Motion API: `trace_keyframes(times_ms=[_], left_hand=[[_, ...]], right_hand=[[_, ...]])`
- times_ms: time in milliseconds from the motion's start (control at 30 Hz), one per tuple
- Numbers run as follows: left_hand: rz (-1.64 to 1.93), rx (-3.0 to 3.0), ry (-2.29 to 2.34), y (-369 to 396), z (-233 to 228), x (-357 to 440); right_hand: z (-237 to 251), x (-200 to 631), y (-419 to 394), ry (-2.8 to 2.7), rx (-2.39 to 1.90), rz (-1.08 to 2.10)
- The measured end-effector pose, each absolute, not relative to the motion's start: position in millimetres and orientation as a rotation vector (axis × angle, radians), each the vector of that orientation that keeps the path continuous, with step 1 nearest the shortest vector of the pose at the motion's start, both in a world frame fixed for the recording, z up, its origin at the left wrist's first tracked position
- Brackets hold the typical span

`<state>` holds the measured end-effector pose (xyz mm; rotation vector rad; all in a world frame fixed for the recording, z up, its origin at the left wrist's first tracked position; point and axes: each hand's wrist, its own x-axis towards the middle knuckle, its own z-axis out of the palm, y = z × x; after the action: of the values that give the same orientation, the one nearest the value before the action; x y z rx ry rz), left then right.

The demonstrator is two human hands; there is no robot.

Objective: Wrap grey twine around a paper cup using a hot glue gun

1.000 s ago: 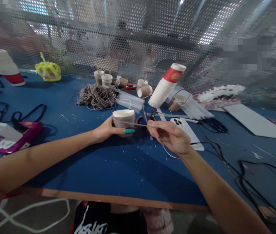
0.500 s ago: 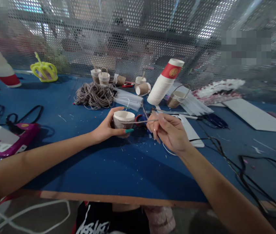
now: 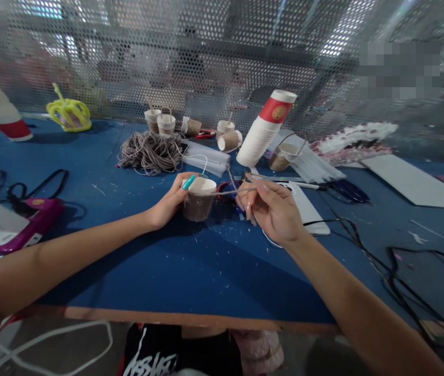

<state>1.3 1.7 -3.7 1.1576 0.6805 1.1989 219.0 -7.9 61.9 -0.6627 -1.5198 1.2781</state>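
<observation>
A small paper cup (image 3: 198, 206), grey-brown around its wall with a white rim, stands upright at the middle of the table. My left hand (image 3: 167, 206) grips it from the left, the thumb with its teal nail lying at the rim and the other fingers mostly hidden behind. From the cup's right side a grey cord (image 3: 228, 192) runs taut to my right hand (image 3: 275, 209), which pinches it between thumb and fingers. Behind lies a tangled heap of grey cord (image 3: 149, 151). A white cable loop (image 3: 206, 162) shows just behind the cup.
A leaning stack of paper cups (image 3: 259, 133) stands behind my right hand. Several small wrapped cups (image 3: 166, 124) are at the back. Scissors (image 3: 228, 190) and a white flat object (image 3: 308, 209) lie near my right hand. Black cables (image 3: 357, 240) cross the right side.
My left thumb has lifted from the cup's front wall to its rim, uncovering the front. The cord's cup end now sits nearer the rim on the right. My right hand has barely moved.
</observation>
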Motion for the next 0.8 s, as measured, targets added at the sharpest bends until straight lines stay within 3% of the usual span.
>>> trace_keyframes(times_ms=[800], left_hand=[[1.274, 1.189, 0.806, 1.1, 3.8, 3.2]], right_hand=[[59.1, 218.0, -5.7, -1.475, -0.772, 1.259]])
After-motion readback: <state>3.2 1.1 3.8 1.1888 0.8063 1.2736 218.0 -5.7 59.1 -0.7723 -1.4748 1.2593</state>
